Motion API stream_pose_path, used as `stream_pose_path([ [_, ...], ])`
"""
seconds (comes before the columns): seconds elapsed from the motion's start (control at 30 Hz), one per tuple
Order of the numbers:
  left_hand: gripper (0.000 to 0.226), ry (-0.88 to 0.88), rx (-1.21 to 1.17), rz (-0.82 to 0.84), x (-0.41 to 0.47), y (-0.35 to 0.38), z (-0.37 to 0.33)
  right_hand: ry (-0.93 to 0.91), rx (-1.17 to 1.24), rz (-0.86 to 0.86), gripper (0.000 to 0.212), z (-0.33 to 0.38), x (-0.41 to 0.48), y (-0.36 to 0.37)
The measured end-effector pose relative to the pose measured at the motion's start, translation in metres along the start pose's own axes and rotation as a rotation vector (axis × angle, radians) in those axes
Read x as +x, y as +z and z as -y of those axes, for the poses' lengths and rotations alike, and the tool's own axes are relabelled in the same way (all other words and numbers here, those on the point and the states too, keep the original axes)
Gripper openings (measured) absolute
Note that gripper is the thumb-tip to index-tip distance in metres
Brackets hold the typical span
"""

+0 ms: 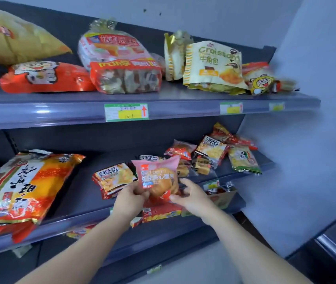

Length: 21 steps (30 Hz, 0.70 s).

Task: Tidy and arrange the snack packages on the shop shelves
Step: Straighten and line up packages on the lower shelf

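The left hand (131,196) is clamped on the lower left corner of a pink red-bean bread packet (157,179), thumb over the front, holding it upright just above the front of the middle shelf (77,217). The right hand (191,196) sits at 3 o'clock of the packet, fingers curled in against its lower right edge; it touches the wrapper, but whether it truly grips cannot be told.

At 9 o'clock of the packet a red-and-yellow chip pack (113,179) lies flat. At 1 o'clock, a loose jumble of small snack packs (210,152) leans against the back panel, among them a second pink bread packet (180,150). Far out at 9 o'clock a large rice-cracker bag (19,189) overhangs the shelf lip. The upper shelf (163,108), at 12 o'clock, carries a croissant bag (214,66) and bread loaves.

The step in hand looks like placing 1 lifted packet. The next move probably calls for carrying it toward 1 o'clock, beside its twin, and setting it down label forward.
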<state>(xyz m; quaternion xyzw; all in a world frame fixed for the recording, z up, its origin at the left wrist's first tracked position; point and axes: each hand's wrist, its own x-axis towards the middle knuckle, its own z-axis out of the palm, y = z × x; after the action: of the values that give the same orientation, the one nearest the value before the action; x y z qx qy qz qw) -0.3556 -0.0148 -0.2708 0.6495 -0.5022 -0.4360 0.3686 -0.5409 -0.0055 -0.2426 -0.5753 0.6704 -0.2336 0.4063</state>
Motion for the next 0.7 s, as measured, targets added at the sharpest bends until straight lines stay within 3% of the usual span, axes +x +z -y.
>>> stream_pose_path([
  [0.07, 0.029, -0.038, -0.075, 0.025, 0.009, 0.027, -0.009, 0.001, 0.008, -0.044, 0.063, -0.022, 0.011, -0.019],
  [0.13, 0.032, -0.050, -0.094, 0.054, 0.016, 0.045, -0.017, -0.018, 0.006, -0.135, 0.042, -0.037, 0.022, -0.032],
  [0.3, 0.024, -0.012, -0.022, 0.138, 0.038, 0.092, -0.039, -0.005, 0.031, -0.310, 0.015, -0.067, 0.054, -0.073],
  [0.63, 0.013, 0.090, 0.261, 0.108, 0.133, 0.153, -0.076, 0.116, 0.152, -0.298, 0.029, -0.096, 0.158, -0.118],
  [0.7, 0.037, 0.102, 0.349, 0.103, 0.155, 0.163, -0.078, 0.142, 0.182, -0.262, 0.030, -0.098, 0.181, -0.123],
])
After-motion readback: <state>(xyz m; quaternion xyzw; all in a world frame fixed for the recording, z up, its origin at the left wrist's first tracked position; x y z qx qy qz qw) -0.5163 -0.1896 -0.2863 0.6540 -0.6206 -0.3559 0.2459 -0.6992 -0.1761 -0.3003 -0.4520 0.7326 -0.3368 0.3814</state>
